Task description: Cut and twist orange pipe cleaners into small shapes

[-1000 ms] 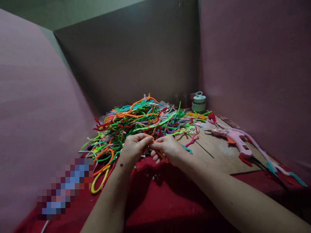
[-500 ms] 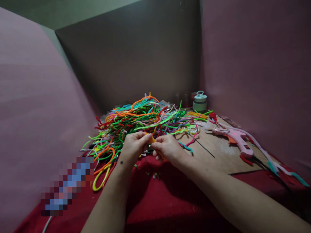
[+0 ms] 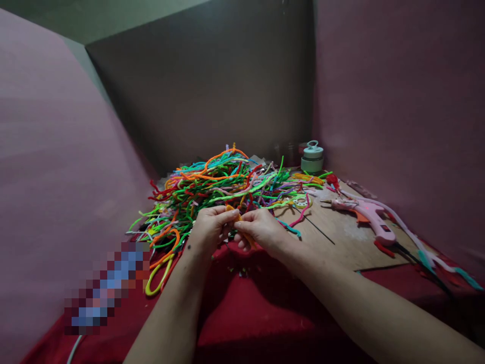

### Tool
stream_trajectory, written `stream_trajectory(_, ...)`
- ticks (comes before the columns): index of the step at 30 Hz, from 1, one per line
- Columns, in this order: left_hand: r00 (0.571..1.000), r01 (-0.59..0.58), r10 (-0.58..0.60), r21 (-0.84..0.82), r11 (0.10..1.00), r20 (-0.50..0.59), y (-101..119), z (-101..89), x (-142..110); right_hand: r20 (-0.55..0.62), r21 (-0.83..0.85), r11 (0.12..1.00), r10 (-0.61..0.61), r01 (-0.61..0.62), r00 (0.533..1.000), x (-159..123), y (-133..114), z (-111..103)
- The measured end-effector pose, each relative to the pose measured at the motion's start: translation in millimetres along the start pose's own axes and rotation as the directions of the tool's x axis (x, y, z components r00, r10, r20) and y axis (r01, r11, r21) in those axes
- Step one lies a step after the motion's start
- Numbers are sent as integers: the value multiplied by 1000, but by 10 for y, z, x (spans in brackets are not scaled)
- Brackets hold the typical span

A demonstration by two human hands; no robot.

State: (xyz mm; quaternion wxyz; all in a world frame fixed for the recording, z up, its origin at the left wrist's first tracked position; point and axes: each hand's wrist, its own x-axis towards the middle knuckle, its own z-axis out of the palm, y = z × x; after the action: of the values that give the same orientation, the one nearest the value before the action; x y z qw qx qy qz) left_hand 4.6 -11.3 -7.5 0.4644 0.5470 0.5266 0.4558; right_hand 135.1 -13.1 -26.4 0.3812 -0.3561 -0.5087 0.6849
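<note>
Between my two hands is a short orange-yellow pipe cleaner [image 3: 247, 237], mostly covered by the fingers. My left hand [image 3: 212, 225] is closed, pinching its upper end between thumb and forefinger. My right hand [image 3: 261, 230] pinches the same piece just to the right, with the fingertips of both hands almost touching. Both hands are held over the near edge of a big heap of pipe cleaners [image 3: 215, 184] in many colours. How the piece is bent or twisted inside the fingers cannot be made out.
On the right, a pink glue gun [image 3: 373, 217] lies on a brown board [image 3: 341, 247], its cord running right. A mint-green container [image 3: 312, 157] stands behind. Yellow pipe-cleaner loops [image 3: 153, 288] and a pixelated patch [image 3: 113, 283] lie left on the red cloth [image 3: 265, 323]. Walls rise on three sides.
Both hands stay almost in place, still pinching the orange-yellow pipe cleaner. The fingers have shifted only slightly, and the view has moved a little.
</note>
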Motion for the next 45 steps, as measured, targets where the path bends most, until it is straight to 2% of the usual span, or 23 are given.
stream_trajectory(7,998,53,-48,-88,995,49,13,-27,10,44,154,988,-23,16,999,-23,5,2)
stream_trajectory(15,994,29,-21,-72,997,108,-45,13,13,17,166,984,-62,58,998,24,45,-45)
stream_trajectory(17,996,-8,14,-66,998,90,-46,32,16,-44,223,972,-67,75,997,47,38,-66)
stream_trajectory(19,997,-32,34,-31,999,64,-39,51,15,-155,284,950,-90,132,984,76,33,-92)
stream_trajectory(21,998,-20,17,44,999,66,-28,76,5,-253,324,924,-122,203,960,103,36,-115)
stream_trajectory(23,993,20,-35,130,991,113,-19,109,-13,-290,347,905,-145,245,946,120,47,-128)
stream_trajectory(26,979,59,-88,162,985,182,-18,154,-41,-273,366,898,-148,244,951,117,57,-122)
stream_trajectory(30,958,45,-52,32,998,283,-34,149,-50,-227,417,876,-160,245,960,97,47,-103)
stream_trajectory(35,913,152,-110,-77,985,393,-30,83,-48,-149,513,835,-139,196,979,118,56,-115)
stream_trajectory(41,908,168,-127,-71,983,398,-3,80,-57,-199,400,873,-214,279,956,104,-2,-161)
stream_trajectory(45,920,175,-142,-59,983,365,-2,85,-60,-251,379,877,-209,295,945,89,-57,-190)
